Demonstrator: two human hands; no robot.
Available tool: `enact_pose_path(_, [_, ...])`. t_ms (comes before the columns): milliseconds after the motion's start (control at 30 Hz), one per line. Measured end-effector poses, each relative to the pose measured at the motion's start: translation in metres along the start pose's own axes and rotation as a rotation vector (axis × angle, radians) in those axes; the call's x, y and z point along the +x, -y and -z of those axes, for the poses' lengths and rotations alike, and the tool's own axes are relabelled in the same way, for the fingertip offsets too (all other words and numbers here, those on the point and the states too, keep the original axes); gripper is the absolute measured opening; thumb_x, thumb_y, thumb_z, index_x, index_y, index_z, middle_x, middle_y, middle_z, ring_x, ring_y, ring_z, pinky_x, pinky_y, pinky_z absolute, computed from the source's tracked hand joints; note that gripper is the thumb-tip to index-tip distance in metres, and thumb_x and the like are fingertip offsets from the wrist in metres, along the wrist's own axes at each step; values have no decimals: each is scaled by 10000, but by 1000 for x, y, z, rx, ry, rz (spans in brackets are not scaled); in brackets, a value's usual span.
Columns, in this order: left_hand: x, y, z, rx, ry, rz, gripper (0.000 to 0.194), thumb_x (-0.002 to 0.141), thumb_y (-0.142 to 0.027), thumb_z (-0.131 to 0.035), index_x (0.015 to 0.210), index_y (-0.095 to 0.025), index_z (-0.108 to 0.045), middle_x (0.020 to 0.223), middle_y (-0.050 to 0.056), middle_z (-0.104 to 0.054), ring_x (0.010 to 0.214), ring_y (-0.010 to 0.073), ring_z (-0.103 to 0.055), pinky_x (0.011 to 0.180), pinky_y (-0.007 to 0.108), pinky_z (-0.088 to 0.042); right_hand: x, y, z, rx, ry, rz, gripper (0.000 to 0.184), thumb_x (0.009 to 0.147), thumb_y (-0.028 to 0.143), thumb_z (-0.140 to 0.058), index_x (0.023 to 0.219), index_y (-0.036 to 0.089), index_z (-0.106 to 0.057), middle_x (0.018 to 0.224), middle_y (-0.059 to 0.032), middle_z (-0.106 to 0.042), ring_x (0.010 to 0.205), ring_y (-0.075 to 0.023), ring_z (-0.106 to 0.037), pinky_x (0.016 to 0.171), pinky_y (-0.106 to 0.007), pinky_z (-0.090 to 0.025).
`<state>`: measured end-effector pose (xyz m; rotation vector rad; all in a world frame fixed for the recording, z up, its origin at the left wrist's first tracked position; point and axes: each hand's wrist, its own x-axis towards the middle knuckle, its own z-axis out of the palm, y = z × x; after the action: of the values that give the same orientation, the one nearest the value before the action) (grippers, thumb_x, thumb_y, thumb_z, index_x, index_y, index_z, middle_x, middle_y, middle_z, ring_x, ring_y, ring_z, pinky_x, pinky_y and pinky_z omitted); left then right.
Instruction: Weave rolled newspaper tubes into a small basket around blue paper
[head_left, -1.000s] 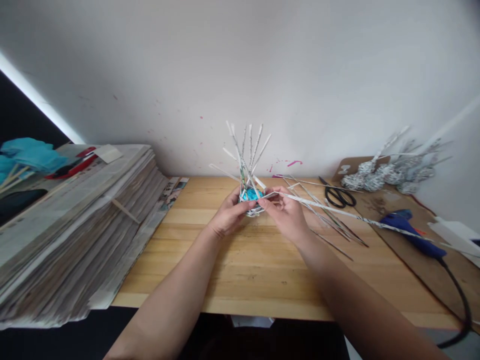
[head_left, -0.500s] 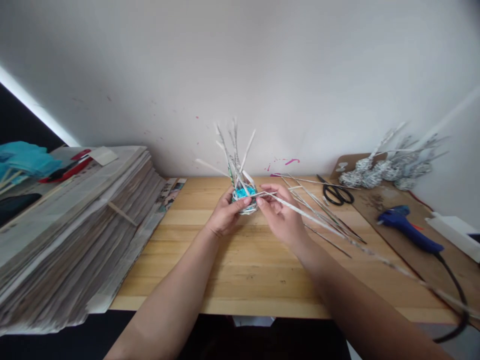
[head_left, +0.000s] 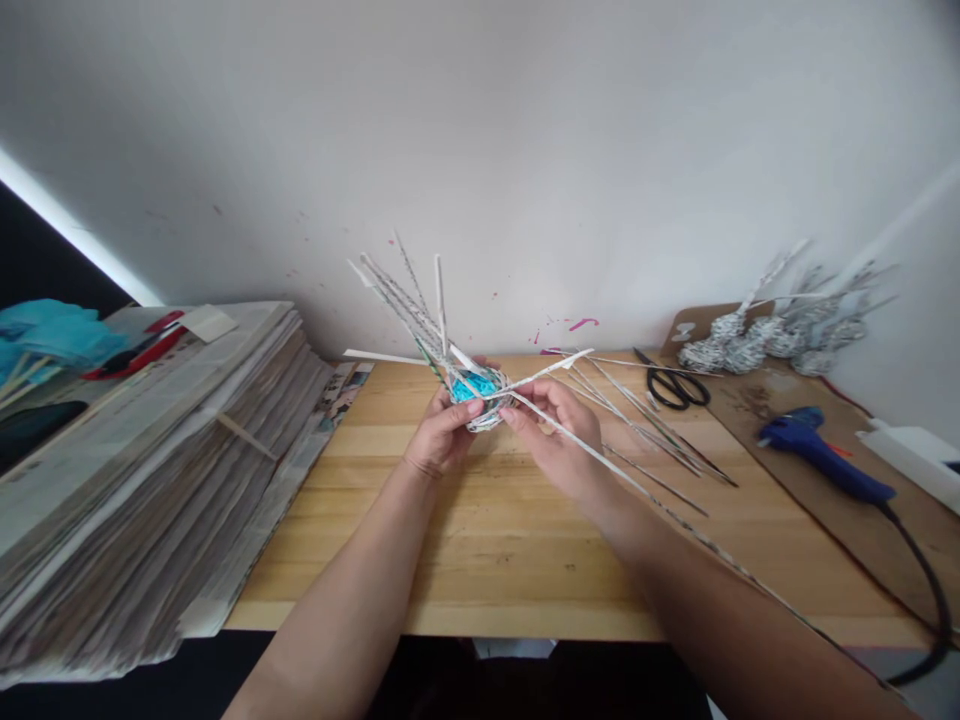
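A small woven paper basket (head_left: 491, 412) with bright blue stuff (head_left: 470, 386) inside sits between my hands above the table. Several rolled-paper stakes (head_left: 420, 315) rise from it, leaning to the left. My left hand (head_left: 444, 428) is closed round its left side, thumb on the near rim. On the right side, my right hand (head_left: 556, 428) pinches at the rim, its fingers against the weave. A long paper strand (head_left: 637, 490) runs from the rim over my right hand and forearm. Another stake (head_left: 551, 370) points right, above my right fingers.
Loose paper rolls (head_left: 649, 430) lie right of my hands, near black scissors (head_left: 679, 388). Further right are a blue glue gun (head_left: 825, 460) and several woven paper balls (head_left: 765, 340). A tall newspaper stack (head_left: 187, 480) stands at left. The wall (head_left: 480, 180) rises behind the table (head_left: 480, 560).
The basket has turned and tilted, so its stakes now lean left and one points right. The long strand has come down closer to my right forearm. Both hands still hold the basket.
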<state>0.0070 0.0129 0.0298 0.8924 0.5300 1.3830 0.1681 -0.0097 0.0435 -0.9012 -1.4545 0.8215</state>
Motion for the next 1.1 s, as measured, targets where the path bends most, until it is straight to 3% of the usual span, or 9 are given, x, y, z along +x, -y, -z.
enact_pose_path(133, [0, 3, 2, 20, -20, 12, 804, 616, -258, -899, 1365, -239, -606, 1223, 92, -739, 1015, 237, -728, 899, 318, -545, 1, -1, 0, 77, -5, -70, 211, 807, 344, -809, 900, 219, -665, 885, -40, -761, 804, -185, -716, 750, -330, -585])
enact_pose_path(300, [1, 5, 0, 2, -28, 29, 816, 628, -240, -908, 1380, -233, -591, 1140, 73, -766, 972, 194, -725, 909, 294, -535, 5, -4, 4, 55, -2, -126, 270, 795, 374, -814, 962, 210, -680, 945, -57, -773, 853, -200, -727, 768, -337, -586])
enact_pose_path(533, [3, 7, 0, 28, -35, 52, 848, 605, -316, -932, 1376, -207, -595, 1127, 92, -766, 1000, 245, -727, 930, 345, -522, 6, -1, 6, -43, -22, -63, 244, 788, 376, -821, 881, 210, -667, 852, -35, -763, 773, -190, -706, 738, -331, -578])
enact_pose_path(700, [2, 8, -1, 44, 7, 73, 763, 596, -305, -946, 1288, -196, -645, 1090, 84, -767, 998, 237, -719, 958, 358, -507, 7, -4, 14, -55, 36, 83, 227, 909, 357, -710, 1104, 242, -726, 1075, -76, -782, 946, -228, -740, 838, -375, -602])
enact_pose_path(800, [1, 8, -1, 61, 39, 73, 710, 595, -305, -951, 1234, -184, -666, 1094, 87, -760, 993, 233, -713, 956, 363, -505, 11, -8, 22, -96, 122, 126, 229, 942, 357, -679, 1143, 284, -762, 1186, -64, -772, 1067, -253, -732, 944, -420, -590])
enact_pose_path(1100, [1, 12, 3, 145, 87, 79, 660, 594, -266, -958, 1180, -175, -667, 1122, 87, -742, 983, 212, -693, 974, 375, -493, 23, -14, 31, 20, 201, 63, 174, 876, 346, -757, 1033, 288, -803, 1124, -37, -795, 1019, -241, -746, 926, -407, -598])
